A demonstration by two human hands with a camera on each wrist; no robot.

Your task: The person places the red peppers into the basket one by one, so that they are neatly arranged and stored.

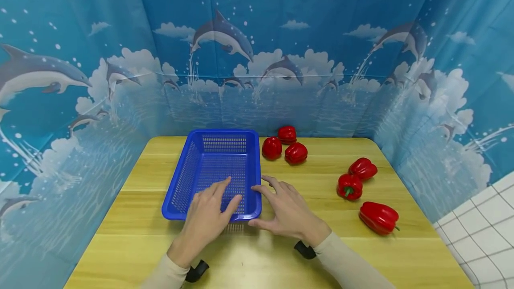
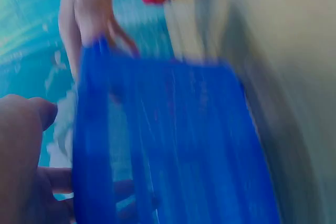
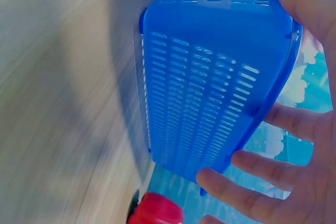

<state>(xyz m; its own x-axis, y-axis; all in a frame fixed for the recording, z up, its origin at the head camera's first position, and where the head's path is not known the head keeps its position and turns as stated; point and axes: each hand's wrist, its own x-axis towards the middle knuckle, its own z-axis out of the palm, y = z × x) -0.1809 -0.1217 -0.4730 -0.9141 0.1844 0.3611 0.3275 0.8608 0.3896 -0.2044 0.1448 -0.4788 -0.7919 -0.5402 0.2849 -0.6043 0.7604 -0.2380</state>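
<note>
A blue plastic basket [image 1: 171, 212] with slotted walls stands on the wooden table, nothing lying in it. Over its front part hovers my left hand [image 1: 206, 211], fingers extended above the basket's inside and thumb apart from them. In the left wrist view the thumb [image 2: 44, 113] is clear of the blurred basket wall [image 2: 184, 145]. My right hand [image 1: 285, 206] is at the front right corner with spread fingers. Its thumb lies by the front rim and its index finger reaches over the right rim. The right wrist view shows the thumb [image 3: 304, 6] against the basket's corner [image 3: 220, 93].
Three red bell peppers [image 1: 296, 153] lie right of the basket's far end. Another three, including one with a green stem [image 1: 350, 187] and a long one [image 1: 379, 217], lie toward the table's right edge. A dolphin-print curtain [image 1: 257, 101] surrounds the table [image 1: 321, 253].
</note>
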